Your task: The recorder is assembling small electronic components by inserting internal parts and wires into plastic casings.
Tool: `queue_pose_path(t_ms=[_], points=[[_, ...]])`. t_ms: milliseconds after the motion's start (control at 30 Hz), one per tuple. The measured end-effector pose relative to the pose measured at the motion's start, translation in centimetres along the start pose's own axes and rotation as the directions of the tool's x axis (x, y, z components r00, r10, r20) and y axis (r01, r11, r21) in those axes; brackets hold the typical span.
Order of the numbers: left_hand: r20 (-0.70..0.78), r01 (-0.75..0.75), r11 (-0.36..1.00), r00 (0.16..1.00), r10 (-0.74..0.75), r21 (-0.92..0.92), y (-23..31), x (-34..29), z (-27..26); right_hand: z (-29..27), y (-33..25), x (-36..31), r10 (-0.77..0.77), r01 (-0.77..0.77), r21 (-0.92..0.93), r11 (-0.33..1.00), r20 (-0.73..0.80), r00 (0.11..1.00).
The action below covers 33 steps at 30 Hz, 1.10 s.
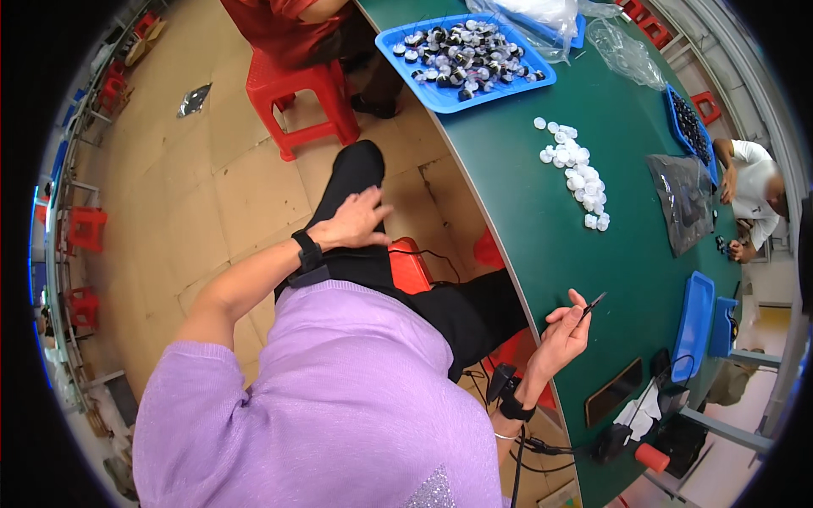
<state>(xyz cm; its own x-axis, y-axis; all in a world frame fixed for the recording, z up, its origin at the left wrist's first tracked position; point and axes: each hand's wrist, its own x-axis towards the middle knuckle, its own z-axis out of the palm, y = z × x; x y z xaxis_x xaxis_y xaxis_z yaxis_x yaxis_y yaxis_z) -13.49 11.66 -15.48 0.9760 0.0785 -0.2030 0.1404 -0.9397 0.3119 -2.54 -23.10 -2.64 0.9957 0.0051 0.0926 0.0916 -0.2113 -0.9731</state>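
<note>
- Right hand [566, 332] was at the near edge of the green table [525, 212], fingers pinched shut on thin dark tweezers [594, 303]; the tips stuck out up and to the right of the fingers, over the tabletop.
- Nothing could be seen between the tweezer tips; too small to tell.
- Left hand [354, 222] lay flat on the person's thigh, fingers spread wide, holding nothing, well apart from the right hand and off the table.
- Both wrists carried a black band; a thin cable ran from the left one across the lap.
- White caps [577, 172] lay in a loose pile on the table, well beyond the right hand, up and slightly right of it.
- Blue tray [464, 55] of small black-and-silver parts sat further out, past the caps, at the table's far end.
- A dark plastic bag [683, 203] lay right of the caps; an empty-looking blue tray stood right of the right hand.
- A red stool [298, 97] stood on the floor beyond the left hand, with another person seated on it.
- Another person in a white shirt [752, 188] sat at the table's far right side, hands at small dark parts.
</note>
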Motion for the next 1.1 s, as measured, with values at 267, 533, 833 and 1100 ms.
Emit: queue_pose_path(t_ms=[267, 533, 833, 1100], points=[[0.300, 0.100, 0.959, 0.954, -0.016, -0.266, -1.6, -1.4, 4.3, 1.4, 0.6, -0.2, -0.054, 0.008, -0.226, 0.974, -0.195, 0.979], [-0.133, -0.280, 0.649, 0.954, 0.267, -0.707, 12.7, 7.7, -2.0, 3.0, 0.6, 0.1, -0.281, 0.115, -0.647, 0.754, -0.159, 0.947], [-0.449, -0.730, 0.528, 0.683, 0.576, -0.434, 18.0, 7.5, 3.3, 4.3, 0.6, 1.3, -0.266, 0.033, -0.656, 0.754, -0.260, 0.928], [-0.095, -0.246, 0.230, 0.849, 0.520, -0.942, 12.8, 17.7, 8.0, 9.3, -4.3, 2.9, -0.169, -0.102, -0.802, 0.589, -0.245, 0.955]])
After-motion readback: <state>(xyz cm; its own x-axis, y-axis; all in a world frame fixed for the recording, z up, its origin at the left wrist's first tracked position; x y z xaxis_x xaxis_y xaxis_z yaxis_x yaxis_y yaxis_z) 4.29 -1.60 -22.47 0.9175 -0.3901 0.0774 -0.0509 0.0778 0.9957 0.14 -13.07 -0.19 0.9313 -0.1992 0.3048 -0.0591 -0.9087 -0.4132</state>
